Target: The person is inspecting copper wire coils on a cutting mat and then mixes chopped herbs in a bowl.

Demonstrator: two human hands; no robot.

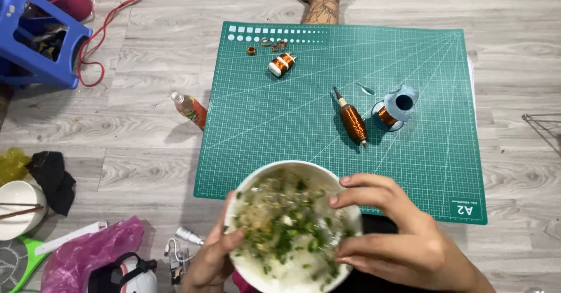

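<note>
Both hands cradle a white bowl [292, 226] of pale noodles or rice flecked with chopped green herbs, held low at the near edge of a green cutting mat [292, 123]. The left hand [213, 255] cups the bowl's left rim, thumb pressed against the outside wall, while the right hand [397, 228] curls over the right rim — fingers bent and close together, fingertips resting on the edge. Farther up the mat lie a long copper wire coil [352, 120] on a spindle, a blue spool [396, 109] just beside it, and a short copper bobbin [282, 64] near a few small copper rings [266, 44]. Off the mat, on the grey wood floor, a small bottle [190, 109] lies tilted, a blue plastic stool [38, 35] stands far left, and a pink plastic bag [87, 252] sits near another white bowl with chopsticks [17, 208].
</note>
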